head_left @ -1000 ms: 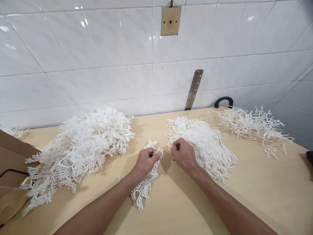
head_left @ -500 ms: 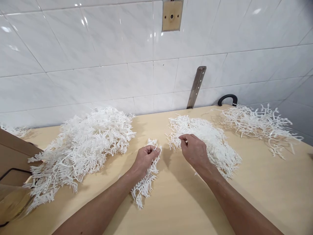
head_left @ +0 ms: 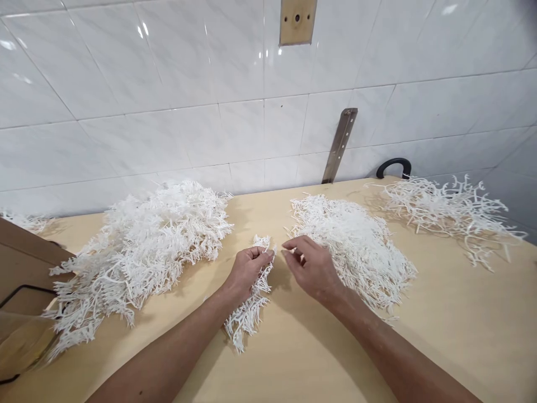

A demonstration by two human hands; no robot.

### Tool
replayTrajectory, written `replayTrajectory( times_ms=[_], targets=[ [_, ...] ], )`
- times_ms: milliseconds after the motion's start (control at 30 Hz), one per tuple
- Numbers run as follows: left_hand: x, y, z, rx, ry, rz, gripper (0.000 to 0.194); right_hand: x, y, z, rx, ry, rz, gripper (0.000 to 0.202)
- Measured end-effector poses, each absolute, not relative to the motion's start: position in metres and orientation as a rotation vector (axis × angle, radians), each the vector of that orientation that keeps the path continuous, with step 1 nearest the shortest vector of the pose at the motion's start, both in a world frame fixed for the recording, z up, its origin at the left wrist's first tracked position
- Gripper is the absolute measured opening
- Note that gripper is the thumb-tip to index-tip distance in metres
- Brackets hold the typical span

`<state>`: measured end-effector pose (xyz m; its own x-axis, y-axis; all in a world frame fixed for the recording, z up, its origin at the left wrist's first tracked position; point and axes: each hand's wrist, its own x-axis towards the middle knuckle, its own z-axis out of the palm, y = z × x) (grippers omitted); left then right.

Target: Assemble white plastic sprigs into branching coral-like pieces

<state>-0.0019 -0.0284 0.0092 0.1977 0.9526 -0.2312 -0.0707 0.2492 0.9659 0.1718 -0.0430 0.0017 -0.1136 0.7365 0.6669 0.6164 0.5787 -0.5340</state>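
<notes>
The pale desk [head_left: 285, 352] stands before the far tiled wall [head_left: 235, 61]; left grip [head_left: 246, 272] pinches a strand [head_left: 274, 250], right grip [head_left: 314, 268] is slightly parted.

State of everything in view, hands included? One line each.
Left hand: fingers closed on a white strand
Right hand: fingers slightly apart, nothing visible between them
Small white pile: loose, partly hidden by left hand
Large left pile: heaped, loose
Right pile: heaped, partly hidden by right hand
Far-right strands: tangled, spread out
Metal strip: tilted against wall
</notes>
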Motion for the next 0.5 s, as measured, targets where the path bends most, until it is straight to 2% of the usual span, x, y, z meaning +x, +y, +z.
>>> replayTrajectory(
  times_ms=[133,500],
  targets=[
    [-0.003,-0.026,0.008,1.053,1.096,0.938,0.038,0.158,-0.049,-0.004,-0.996,-1.876,0.31,0.015],
    [-0.004,-0.025,0.014,1.063,1.098,0.884,0.036,0.168,-0.044,-0.004,-1.094,-1.73,0.517,0.011]
  ],
)
